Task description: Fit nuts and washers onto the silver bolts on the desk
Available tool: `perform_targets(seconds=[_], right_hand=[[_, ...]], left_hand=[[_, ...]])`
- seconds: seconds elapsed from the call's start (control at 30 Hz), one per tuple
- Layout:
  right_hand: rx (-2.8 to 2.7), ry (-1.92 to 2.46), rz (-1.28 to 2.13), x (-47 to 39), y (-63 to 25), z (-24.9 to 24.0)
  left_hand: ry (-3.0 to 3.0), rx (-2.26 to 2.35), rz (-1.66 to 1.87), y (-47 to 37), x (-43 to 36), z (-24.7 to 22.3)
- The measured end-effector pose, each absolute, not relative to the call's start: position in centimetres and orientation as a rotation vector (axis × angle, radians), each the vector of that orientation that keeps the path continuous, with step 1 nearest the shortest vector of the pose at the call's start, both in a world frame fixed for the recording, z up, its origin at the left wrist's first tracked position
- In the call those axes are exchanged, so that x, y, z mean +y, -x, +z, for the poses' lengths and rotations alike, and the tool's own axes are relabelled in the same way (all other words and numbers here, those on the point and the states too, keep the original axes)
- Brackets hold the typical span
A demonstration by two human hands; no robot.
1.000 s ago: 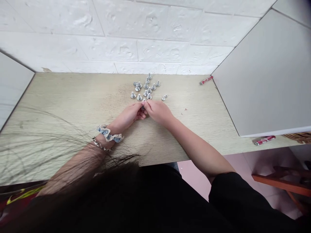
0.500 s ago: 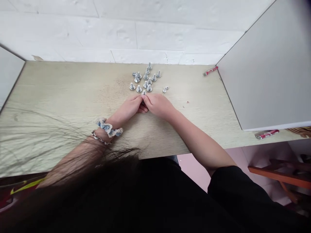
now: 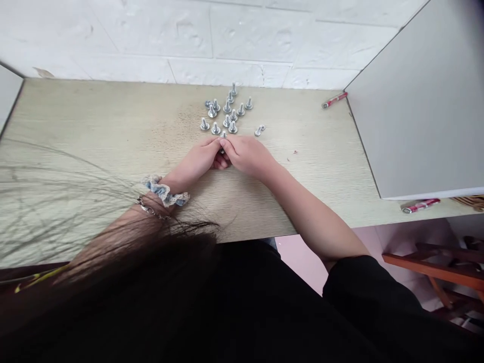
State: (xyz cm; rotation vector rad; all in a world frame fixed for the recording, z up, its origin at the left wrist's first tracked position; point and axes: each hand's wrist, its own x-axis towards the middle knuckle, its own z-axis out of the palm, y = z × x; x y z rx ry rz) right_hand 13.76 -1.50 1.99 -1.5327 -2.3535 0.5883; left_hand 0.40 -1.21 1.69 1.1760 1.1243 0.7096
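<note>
Pinching a metal bolt [image 3: 224, 134] tip-up, the left hand [image 3: 202, 155] and right hand [image 3: 249, 154] meet, closed around it. Just beyond the grip stand washer-fitted bolts [image 3: 233, 127], apparently done; the held one seems unfinished, and a lone bolt [image 3: 258, 131] lying to the right looks unassembled.

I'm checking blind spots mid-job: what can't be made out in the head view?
All in the head view:
Held bolt: partly hidden by the left hand and right hand.
Standing bolts: threads too small to count.
Metal piece right of them: too small to tell if one part or two.
Woven item: cut off by the right edge.
</note>
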Motion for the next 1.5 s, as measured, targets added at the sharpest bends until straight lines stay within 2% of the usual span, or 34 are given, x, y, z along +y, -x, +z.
perform_targets(seconds=[0.33,0.67,1.0,1.27,1.5], right_hand=[[-2.245,1.391,0.504,-1.8,-13.6,2.3],[-2.201,1.494,0.511,-1.8,-13.9,2.6],[-2.192,1.264,0.402,-0.9,-14.1,1.3],[-2.094,1.609,0.480,-1.2,-14.0,1.8],[-2.130,1.448,0.465,-1.3,-13.9,1.7]], left_hand=[[-1.031,0.946,0.949,0.2,-0.7,1.3],[-1.105,0.989,0.929,0.3,-0.4,0.8],[-0.947,0.966,0.933,0.2,-0.5,1.3],[-0.957,1.010,0.888,0.3,-0.3,0.9],[-0.961,1.012,0.873,0.2,-0.4,1.0]])
